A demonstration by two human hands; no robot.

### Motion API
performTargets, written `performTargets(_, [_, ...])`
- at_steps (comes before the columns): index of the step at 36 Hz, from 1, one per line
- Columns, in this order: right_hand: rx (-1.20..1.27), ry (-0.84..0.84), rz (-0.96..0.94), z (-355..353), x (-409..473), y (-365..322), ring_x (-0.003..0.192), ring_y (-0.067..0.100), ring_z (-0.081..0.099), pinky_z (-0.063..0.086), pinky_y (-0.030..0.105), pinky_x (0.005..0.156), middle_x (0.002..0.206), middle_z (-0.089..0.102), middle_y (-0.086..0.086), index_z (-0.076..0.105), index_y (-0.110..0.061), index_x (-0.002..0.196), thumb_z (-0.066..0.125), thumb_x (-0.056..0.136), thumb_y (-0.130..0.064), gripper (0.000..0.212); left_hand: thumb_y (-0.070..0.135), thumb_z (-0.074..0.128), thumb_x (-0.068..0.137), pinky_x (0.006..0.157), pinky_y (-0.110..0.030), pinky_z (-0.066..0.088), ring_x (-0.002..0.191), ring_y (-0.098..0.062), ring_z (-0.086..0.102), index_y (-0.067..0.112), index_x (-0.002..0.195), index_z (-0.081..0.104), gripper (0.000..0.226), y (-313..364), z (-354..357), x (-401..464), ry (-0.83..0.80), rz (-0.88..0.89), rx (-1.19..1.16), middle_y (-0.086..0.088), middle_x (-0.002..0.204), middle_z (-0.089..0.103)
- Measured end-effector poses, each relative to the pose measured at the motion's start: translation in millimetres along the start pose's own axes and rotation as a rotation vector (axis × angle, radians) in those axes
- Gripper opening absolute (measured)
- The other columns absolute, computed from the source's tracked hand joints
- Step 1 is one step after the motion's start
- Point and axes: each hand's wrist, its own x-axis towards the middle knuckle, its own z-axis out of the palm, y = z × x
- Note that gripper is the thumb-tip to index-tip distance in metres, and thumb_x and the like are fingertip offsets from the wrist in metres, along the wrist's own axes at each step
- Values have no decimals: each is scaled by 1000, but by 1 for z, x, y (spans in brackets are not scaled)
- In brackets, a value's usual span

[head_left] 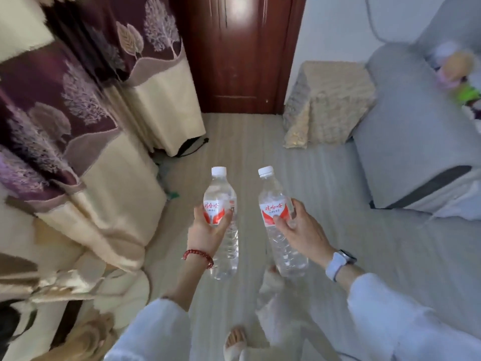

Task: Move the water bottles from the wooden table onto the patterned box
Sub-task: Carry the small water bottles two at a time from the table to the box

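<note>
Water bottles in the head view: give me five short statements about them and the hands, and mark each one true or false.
1. Each hand holds one bottle. True: the left hand grips the left bottle and the right hand grips the right bottle.
2. Both bottles have their white caps on. True.
3. The bottles stand on a wooden table. False: both are held in the air above the floor.
4. The labels are blue. False: they are red and white.
5. A watch is on the left wrist. False: the watch is on the right wrist; the left wrist bears a red bead bracelet.
</note>
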Motion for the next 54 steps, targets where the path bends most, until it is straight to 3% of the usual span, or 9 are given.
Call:
performTargets(6, [50, 57, 94, -45, 122, 33, 95, 24, 62, 50, 39, 83, 111, 65, -1, 36, -23, 124, 51, 85, -51, 50, 50, 62, 77, 62, -36, 50, 67, -21, 58, 10, 93, 43, 47, 71, 71, 122, -94, 26, 3, -1, 74, 57])
performTargets(11, [73, 65, 90, -103, 242, 58, 95, 22, 61, 47, 34, 80, 108, 63, -2, 38, -20, 124, 53, 86, -47, 50, 47, 63, 78, 53, -27, 42, 62, -13, 52, 10, 94, 43, 44, 149, 135, 224, -101, 59, -3, 4, 70, 50])
performTargets(18, [112, 96, 107, -180, 389, 80, 78, 15, 56, 42, 30, 69, 92, 52, -10, 37, -18, 125, 51, 87, -47, 50, 47, 63, 78, 53, -23, 39, 63, -11, 52, 9, 96, 45, 46, 241, 203, 342, -113, 50, -30, 4, 73, 52])
performTargets(31, [143, 166, 174, -272, 653, 146, 78, 19, 54, 38, 29, 67, 84, 48, -11, 40, -15, 121, 57, 85, -42, 47, 46, 65, 77, 54, -22, 41, 66, -10, 54, 16, 100, 42, 44, 366, 341, 580, -183, 59, -5, 7, 75, 53])
performTargets(37, [197, 147, 327, -312, 786, 180, 79, 17, 58, 47, 30, 64, 85, 46, -14, 28, -18, 132, 60, 81, -48, 67, 42, 71, 72, 56, -23, 40, 65, -5, 52, 19, 99, 39, 48, 427, 423, 699, -242, 10, -42, 8, 76, 51])
performTargets(43, [350, 207, 351, -344, 887, 215, 97, 19, 61, 53, 41, 83, 112, 57, -6, 33, -22, 125, 71, 74, -40, 66, 28, 78, 69, 76, -25, 43, 91, -16, 57, 15, 121, 42, 65, 471, 501, 790, -360, 12, -132, 4, 103, 57])
performTargets(48, [362, 183, 349, -352, 968, 254, 92, 16, 59, 55, 40, 79, 111, 52, -6, 27, -29, 115, 74, 74, -36, 63, 13, 79, 68, 78, -19, 43, 100, -17, 53, 9, 126, 38, 71, 487, 572, 848, -377, 45, -140, -1, 109, 52])
performTargets(51, [325, 195, 373, -351, 1018, 282, 88, 19, 58, 54, 43, 76, 107, 52, -4, 30, -22, 118, 74, 74, -33, 63, 11, 79, 67, 79, -23, 43, 100, -18, 51, 9, 124, 37, 72, 490, 612, 881, -358, 30, -150, 0, 107, 49])
performTargets(54, [316, 213, 399, -342, 1061, 309, 90, 17, 55, 53, 34, 72, 105, 49, -6, 29, -16, 126, 74, 73, -29, 71, 18, 80, 67, 76, -23, 41, 93, -14, 50, 12, 124, 37, 71, 490, 643, 907, -293, 49, -70, 4, 103, 49])
